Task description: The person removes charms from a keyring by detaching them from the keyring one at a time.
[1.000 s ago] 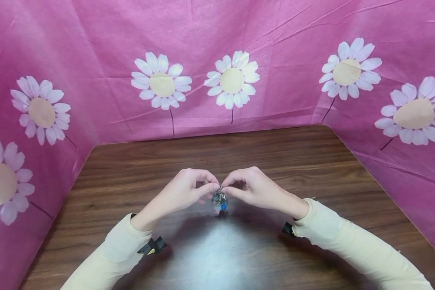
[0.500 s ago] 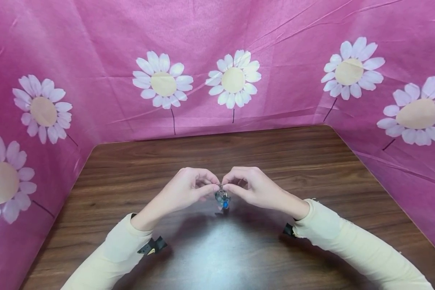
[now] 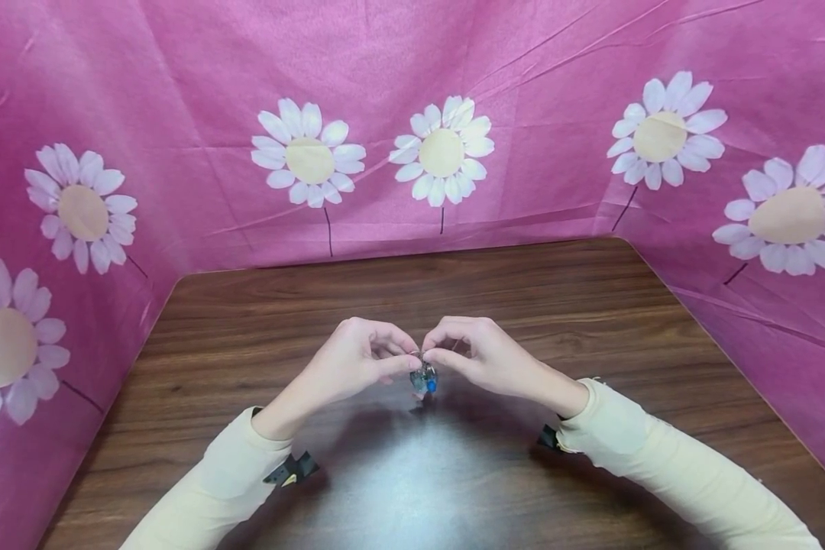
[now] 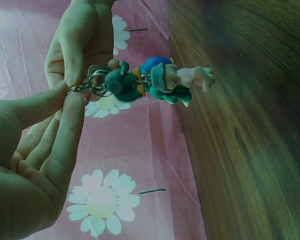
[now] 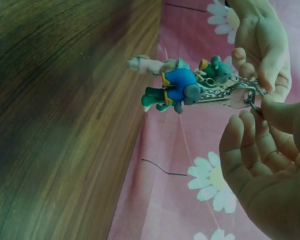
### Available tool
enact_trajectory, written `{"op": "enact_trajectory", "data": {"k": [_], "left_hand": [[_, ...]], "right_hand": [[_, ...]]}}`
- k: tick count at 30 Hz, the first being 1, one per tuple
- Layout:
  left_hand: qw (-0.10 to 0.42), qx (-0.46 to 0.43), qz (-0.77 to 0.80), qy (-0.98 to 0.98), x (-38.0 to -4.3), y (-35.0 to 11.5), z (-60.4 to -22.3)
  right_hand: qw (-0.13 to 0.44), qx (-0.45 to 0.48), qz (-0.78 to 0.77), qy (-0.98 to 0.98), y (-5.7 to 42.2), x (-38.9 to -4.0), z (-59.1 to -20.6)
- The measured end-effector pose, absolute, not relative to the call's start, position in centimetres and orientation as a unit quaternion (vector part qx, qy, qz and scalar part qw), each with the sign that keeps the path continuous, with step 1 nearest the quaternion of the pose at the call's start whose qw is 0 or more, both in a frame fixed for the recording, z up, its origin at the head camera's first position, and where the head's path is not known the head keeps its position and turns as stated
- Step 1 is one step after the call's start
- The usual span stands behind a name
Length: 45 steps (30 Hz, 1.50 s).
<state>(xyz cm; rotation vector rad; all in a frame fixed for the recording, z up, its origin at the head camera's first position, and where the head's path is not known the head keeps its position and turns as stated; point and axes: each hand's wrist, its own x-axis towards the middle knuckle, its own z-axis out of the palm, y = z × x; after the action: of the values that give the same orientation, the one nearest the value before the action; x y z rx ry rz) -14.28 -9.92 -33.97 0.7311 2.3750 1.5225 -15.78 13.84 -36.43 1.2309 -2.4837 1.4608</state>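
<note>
A bunch of small figurine keychains (image 3: pixel 424 378) hangs between both hands above the table. Several green, blue and pale animal-like figures show in the wrist views, among them a blue-bodied one (image 5: pixel 179 84) and a green one (image 4: pixel 124 86). Silver rings (image 4: pixel 97 82) and chains join them, and a flat silver key (image 5: pixel 234 100) lies among the chains. My left hand (image 3: pixel 360 357) pinches the top of the bunch at a short chain, thumb against index finger. Opposite it, my right hand (image 3: pixel 480 356) pinches a metal ring (image 5: pixel 255 100). The fingertips partly cover the rings.
A dark wood-grain table (image 3: pixel 282 305) lies beneath the hands. Pink cloth (image 3: pixel 536 153) printed with white daisies encloses its back and both sides. A dark strap piece (image 3: pixel 292 468) sticks out at the left cuff, and another (image 3: pixel 548 438) at the right.
The hanging figures have turned and swung slightly to the right, the blue one with them. Both hands keep their pinch and stay nearly in place.
</note>
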Motion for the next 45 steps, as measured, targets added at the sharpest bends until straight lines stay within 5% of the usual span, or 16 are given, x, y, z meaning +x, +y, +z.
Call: {"op": "enact_trajectory", "data": {"k": [27,45], "left_hand": [[0.086,0.285,0.551,0.780,-13.79,-9.56,-33.95],[0.089,0.242,0.550,0.794,-13.96,-9.75,-33.66]], "right_hand": [[0.027,0.384,0.497,-0.778,13.83,-15.92,-36.66],[-0.036,0.375,0.550,-0.745,14.38,-16.39,-37.20]]}}
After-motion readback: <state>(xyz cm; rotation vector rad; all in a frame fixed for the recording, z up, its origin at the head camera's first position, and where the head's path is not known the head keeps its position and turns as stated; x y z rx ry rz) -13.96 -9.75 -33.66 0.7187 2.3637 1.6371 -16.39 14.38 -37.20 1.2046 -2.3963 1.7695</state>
